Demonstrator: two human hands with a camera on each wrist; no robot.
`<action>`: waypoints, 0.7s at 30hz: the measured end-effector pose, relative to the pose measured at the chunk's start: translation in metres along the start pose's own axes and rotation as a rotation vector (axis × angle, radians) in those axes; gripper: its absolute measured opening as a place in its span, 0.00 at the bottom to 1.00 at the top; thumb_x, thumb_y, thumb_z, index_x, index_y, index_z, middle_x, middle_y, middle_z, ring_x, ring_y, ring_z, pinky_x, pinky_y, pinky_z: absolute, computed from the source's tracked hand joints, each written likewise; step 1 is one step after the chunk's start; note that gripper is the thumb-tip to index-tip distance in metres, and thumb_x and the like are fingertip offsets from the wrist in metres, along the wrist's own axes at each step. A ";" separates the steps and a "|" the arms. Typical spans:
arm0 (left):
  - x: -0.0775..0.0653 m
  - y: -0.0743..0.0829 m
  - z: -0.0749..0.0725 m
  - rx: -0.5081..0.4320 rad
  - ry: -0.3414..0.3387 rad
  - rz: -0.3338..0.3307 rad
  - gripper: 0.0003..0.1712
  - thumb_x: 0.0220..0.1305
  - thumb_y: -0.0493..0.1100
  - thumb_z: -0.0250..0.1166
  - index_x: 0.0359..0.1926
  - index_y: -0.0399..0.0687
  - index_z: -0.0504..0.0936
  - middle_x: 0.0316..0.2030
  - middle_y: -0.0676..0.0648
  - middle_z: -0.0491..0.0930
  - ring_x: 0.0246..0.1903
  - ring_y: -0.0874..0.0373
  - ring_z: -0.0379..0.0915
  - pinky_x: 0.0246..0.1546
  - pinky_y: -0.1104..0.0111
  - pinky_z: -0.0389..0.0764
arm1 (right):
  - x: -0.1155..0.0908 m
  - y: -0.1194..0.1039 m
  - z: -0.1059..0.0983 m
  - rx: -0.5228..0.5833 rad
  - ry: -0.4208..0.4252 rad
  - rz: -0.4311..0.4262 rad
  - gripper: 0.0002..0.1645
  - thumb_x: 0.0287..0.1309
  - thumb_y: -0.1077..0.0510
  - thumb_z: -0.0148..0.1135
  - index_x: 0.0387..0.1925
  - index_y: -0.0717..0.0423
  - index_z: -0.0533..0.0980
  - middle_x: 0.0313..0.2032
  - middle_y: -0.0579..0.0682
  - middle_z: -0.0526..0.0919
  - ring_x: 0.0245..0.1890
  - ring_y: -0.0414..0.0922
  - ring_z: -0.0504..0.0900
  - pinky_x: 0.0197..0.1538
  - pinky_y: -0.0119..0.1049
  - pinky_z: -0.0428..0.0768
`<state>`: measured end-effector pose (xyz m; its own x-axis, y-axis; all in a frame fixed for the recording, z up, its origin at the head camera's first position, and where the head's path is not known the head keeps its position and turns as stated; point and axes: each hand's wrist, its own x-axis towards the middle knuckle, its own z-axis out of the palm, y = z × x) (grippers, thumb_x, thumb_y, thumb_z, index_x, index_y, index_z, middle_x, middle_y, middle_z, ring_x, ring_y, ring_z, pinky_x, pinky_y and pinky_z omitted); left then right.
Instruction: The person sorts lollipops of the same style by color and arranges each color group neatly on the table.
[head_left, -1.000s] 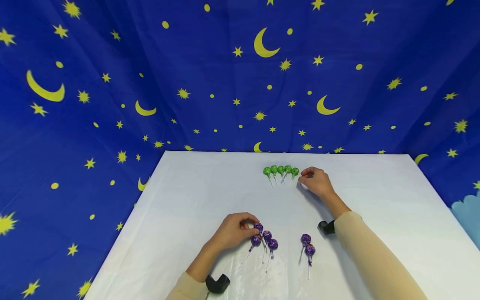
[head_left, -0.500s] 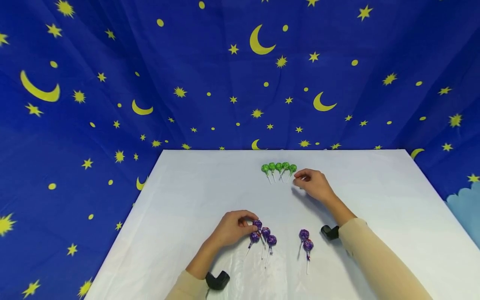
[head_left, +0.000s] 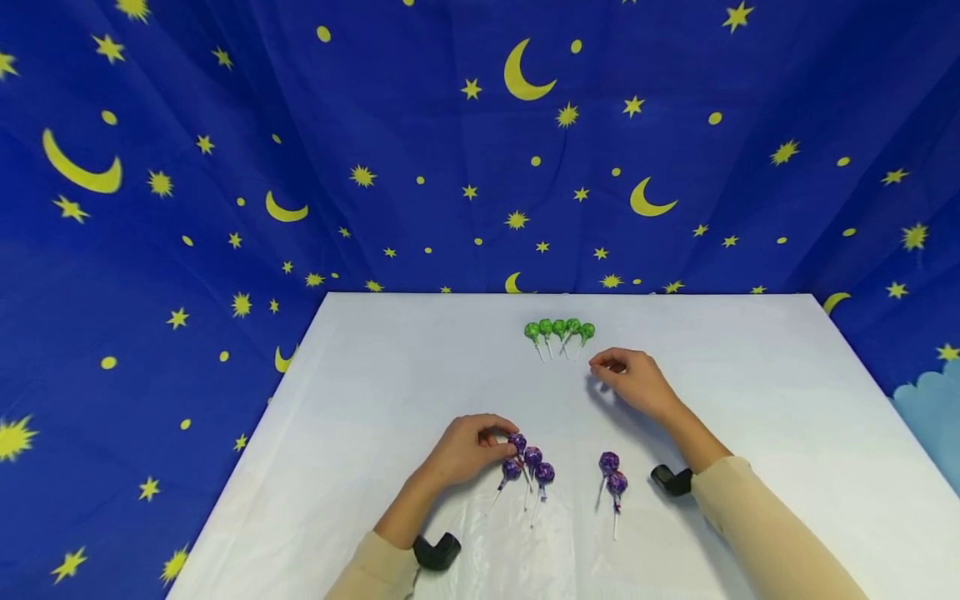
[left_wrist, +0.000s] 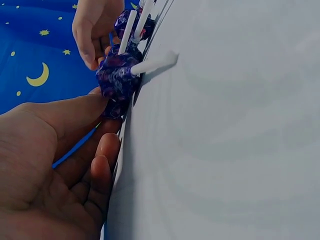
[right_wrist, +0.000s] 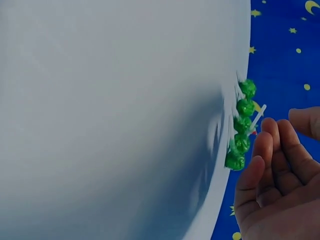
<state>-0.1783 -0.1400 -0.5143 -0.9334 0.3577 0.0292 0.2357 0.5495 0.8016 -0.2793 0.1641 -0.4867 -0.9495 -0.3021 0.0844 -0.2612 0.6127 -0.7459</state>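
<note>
My left hand (head_left: 465, 450) pinches the head of a purple-wrapped lollipop (head_left: 517, 441) between thumb and fingers. Beside it lie several more purple lollipops (head_left: 544, 473), their white sticks pointing back toward me. The left wrist view shows the thumb against a purple wrapper (left_wrist: 119, 75), other candies crowding behind it. Farther out, my right hand (head_left: 636, 382) hovers over the table with loosely bent fingers and nothing in them. Just beyond its fingertips, a fanned row of green lollipops (head_left: 559, 329) lies near the back edge; the right wrist view has these green heads (right_wrist: 242, 125) past the fingers.
Two purple lollipops (head_left: 617, 483) lie apart on the right, in front of the right forearm. The white-covered table (head_left: 390, 358) ends at a blue curtain (head_left: 420, 125) with yellow moons and stars. Black wrist devices (head_left: 437, 552) sit at both cuffs.
My right hand has drawn back from the green lollipops, a little toward me. The left hand stays on its purple lollipop. The head view has shifted slightly.
</note>
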 end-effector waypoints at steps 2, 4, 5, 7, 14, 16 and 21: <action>0.000 0.000 0.000 0.000 -0.003 0.003 0.13 0.59 0.47 0.70 0.46 0.54 0.85 0.24 0.58 0.78 0.23 0.64 0.72 0.26 0.69 0.73 | -0.005 -0.002 0.000 -0.005 -0.022 -0.017 0.15 0.64 0.51 0.61 0.45 0.56 0.81 0.34 0.45 0.83 0.36 0.45 0.77 0.38 0.42 0.73; 0.000 0.000 -0.001 -0.002 -0.004 0.003 0.13 0.59 0.47 0.70 0.46 0.54 0.85 0.24 0.58 0.78 0.23 0.64 0.72 0.27 0.69 0.73 | -0.011 -0.003 0.000 -0.007 -0.051 -0.032 0.14 0.64 0.51 0.61 0.45 0.56 0.82 0.33 0.45 0.82 0.35 0.44 0.78 0.38 0.42 0.74; 0.000 0.000 -0.001 -0.002 -0.004 0.002 0.13 0.59 0.47 0.70 0.46 0.54 0.85 0.24 0.58 0.78 0.23 0.64 0.72 0.27 0.69 0.73 | -0.013 -0.003 0.000 -0.009 -0.068 -0.039 0.14 0.64 0.51 0.61 0.45 0.56 0.82 0.33 0.44 0.82 0.35 0.44 0.78 0.38 0.42 0.74; 0.001 -0.001 0.000 0.002 -0.004 0.000 0.13 0.59 0.47 0.70 0.46 0.55 0.85 0.23 0.58 0.78 0.23 0.64 0.72 0.27 0.69 0.73 | -0.019 -0.004 0.000 -0.011 -0.098 -0.045 0.14 0.64 0.51 0.62 0.44 0.56 0.81 0.33 0.44 0.82 0.34 0.43 0.78 0.38 0.42 0.74; 0.001 0.000 -0.001 -0.001 -0.006 -0.009 0.14 0.59 0.49 0.70 0.46 0.55 0.85 0.24 0.58 0.78 0.24 0.64 0.72 0.27 0.69 0.73 | -0.036 -0.006 -0.002 -0.011 -0.154 -0.050 0.14 0.63 0.51 0.62 0.44 0.55 0.81 0.32 0.44 0.80 0.33 0.43 0.77 0.35 0.40 0.75; 0.001 0.000 -0.001 -0.007 -0.005 -0.012 0.15 0.58 0.49 0.71 0.46 0.55 0.85 0.23 0.58 0.78 0.23 0.64 0.72 0.27 0.69 0.73 | -0.041 -0.007 -0.001 -0.014 -0.166 -0.054 0.13 0.63 0.51 0.63 0.43 0.55 0.81 0.32 0.44 0.80 0.32 0.43 0.76 0.33 0.39 0.75; 0.001 -0.001 0.001 -0.018 0.001 -0.013 0.15 0.56 0.49 0.72 0.45 0.54 0.85 0.23 0.57 0.78 0.23 0.64 0.72 0.27 0.69 0.73 | -0.051 -0.006 0.000 -0.023 -0.186 -0.047 0.12 0.61 0.51 0.65 0.42 0.53 0.81 0.29 0.44 0.79 0.24 0.42 0.72 0.25 0.35 0.71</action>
<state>-0.1790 -0.1396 -0.5151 -0.9366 0.3498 0.0199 0.2191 0.5404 0.8124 -0.2290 0.1760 -0.4872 -0.8884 -0.4591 -0.0068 -0.3101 0.6107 -0.7286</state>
